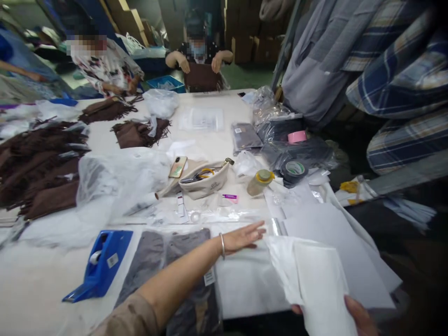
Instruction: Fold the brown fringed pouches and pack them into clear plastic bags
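Note:
My left hand [241, 239], with a silver bangle at the wrist, reaches out over the table with its fingers stretched and nothing in them. At the lower right my right hand [360, 315] grips a folded white sheet [320, 275], thin and soft-looking; whether it is paper or plastic I cannot tell. The sheet's left corner lies just beyond my left fingertips. Under my left forearm are grey folded textiles in clear bags [189, 266], one bearing a white label [209, 277]. Large white sheets [336, 242] lie flat beside the held one.
A blue tape dispenser [105, 263] stands at left. Mid-table are a beige pouch with tools [206, 179], a phone [178, 167], a jar [259, 182] and black tape [294, 169]. Brown fringed scarves [38, 163] pile at left. Several people work beyond; hanging cloth [322, 60] borders the right.

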The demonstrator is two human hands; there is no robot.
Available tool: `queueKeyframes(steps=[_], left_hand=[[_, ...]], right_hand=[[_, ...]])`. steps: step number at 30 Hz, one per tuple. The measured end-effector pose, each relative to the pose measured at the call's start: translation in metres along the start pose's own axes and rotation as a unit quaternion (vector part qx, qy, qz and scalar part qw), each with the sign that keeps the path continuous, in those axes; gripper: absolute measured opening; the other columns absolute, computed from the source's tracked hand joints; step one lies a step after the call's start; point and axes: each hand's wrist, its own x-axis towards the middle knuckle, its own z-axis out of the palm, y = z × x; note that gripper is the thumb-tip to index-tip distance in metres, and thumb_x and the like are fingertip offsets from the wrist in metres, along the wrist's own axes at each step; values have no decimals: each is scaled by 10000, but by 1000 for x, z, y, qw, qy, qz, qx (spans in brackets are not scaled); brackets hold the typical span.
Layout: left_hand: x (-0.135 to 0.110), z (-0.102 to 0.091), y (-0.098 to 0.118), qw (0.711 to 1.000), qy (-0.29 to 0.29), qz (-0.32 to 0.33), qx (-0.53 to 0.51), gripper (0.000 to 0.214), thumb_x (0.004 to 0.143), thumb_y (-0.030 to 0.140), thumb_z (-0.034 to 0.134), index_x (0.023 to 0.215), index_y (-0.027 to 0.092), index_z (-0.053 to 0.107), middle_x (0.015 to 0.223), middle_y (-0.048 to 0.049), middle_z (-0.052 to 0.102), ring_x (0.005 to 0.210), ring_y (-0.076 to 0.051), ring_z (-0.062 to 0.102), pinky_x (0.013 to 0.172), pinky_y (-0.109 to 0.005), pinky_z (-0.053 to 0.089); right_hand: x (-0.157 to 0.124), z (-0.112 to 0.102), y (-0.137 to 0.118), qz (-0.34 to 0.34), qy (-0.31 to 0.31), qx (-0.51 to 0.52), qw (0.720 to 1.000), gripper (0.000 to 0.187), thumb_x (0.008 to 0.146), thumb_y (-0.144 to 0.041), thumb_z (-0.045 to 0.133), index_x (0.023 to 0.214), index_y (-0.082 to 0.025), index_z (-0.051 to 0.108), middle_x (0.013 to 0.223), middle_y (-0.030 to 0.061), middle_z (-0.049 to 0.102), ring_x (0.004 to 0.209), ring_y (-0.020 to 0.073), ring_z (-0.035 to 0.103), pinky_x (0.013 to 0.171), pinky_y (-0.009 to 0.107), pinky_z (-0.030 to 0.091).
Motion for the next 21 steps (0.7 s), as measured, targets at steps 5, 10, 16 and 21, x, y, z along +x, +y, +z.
queueKeyframes(steps=[5, 10, 16, 21], left_hand=[[-53, 33, -16, 988, 27, -31, -149, 749, 590, 625, 730, 1129, 122, 599, 1019, -121, 638, 890, -223, 616, 837, -357, 466], [-131, -9, 11, 964, 188, -80, 168, 413, 658, 503, 704, 834, 129, 683, 744, -2, 638, 705, -149, 553, 676, -230, 431], [-229, -23, 2, 913, 237, -45, 329, 343, 831, 420, 509, 742, 138, 681, 670, 0, 613, 667, -149, 526, 621, -220, 386], [-283, -22, -17, 949, 301, 44, 86, 550, 889, 567, 365, 918, 108, 666, 774, -34, 627, 710, -160, 531, 675, -248, 435]], right_hand=[[17, 61, 11, -5, 51, 6, 999, 552, 650, -559, 661, 1039, -167, 668, 926, 142, 716, 841, 314, 666, 808, 451, 502], [32, 104, 35, -24, 131, -27, 991, 600, 667, -522, 657, 1113, -121, 632, 930, 143, 715, 946, 344, 634, 914, 494, 457], [91, 178, 97, -141, 196, -393, 887, 677, 678, -524, 640, 1212, -124, 525, 1123, 157, 642, 1077, 361, 567, 965, 520, 416], [137, 255, 173, -378, 181, -626, 658, 755, 795, -389, 559, 1431, -178, 210, 1447, 146, 338, 1307, 317, 345, 1060, 512, 317]])
